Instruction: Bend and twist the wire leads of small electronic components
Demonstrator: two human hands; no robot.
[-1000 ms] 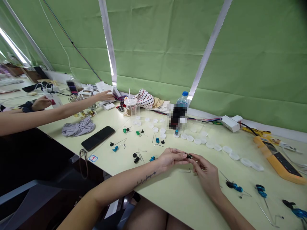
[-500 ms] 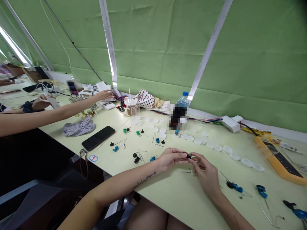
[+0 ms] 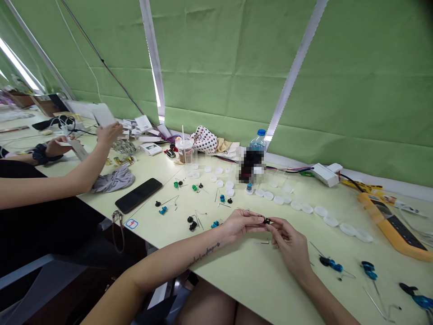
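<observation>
My left hand (image 3: 244, 222) and my right hand (image 3: 287, 239) meet above the table, both closed in a pinch on one small black part (image 3: 267, 220). Fingertips cover much of that part, so its exact kind is unclear. Below it on the table lies a bent thin metal hex key (image 3: 262, 242). By my left wrist sits a small blue fitting (image 3: 215, 224). To the right of my right hand rests a blue fitting with a black disc (image 3: 333, 265), with thin metal rods beside it.
White round caps (image 3: 307, 208) run in a line behind my hands. An orange power strip (image 3: 394, 228) lies at the right. A black phone (image 3: 138, 195), a drink cup (image 3: 185, 151) and a water bottle (image 3: 258, 141) stand about. At left, a co-worker's hand (image 3: 110, 132) holds a white box.
The co-worker's arm has drawn back to the left from the pile of white boxes and now lifts one. My own hands stay almost in place, with the black part slightly turned.
</observation>
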